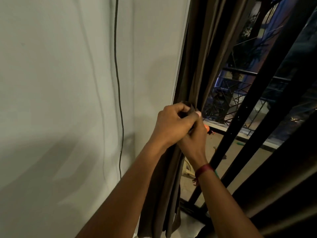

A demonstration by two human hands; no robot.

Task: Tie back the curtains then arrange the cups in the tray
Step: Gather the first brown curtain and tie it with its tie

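Observation:
A dark brown curtain (204, 54) hangs bunched along the left side of the window, its lower part (164, 194) falling behind my forearms. My left hand (173, 124) is closed on a brown tie-back strip (190, 109) wrapped at the curtain's gathered middle. Just below and behind it, my right hand (197, 140) also grips the fabric there, thumb pressed against the strip. A red thread band circles my right wrist. No cups or tray are in view.
A pale wall (60, 100) fills the left, with a thin black cable (118, 79) running down it. Black window bars (253, 103) slant across the right, with a dark balcony railing and floor beyond. Another dark curtain (283, 194) hangs at far right.

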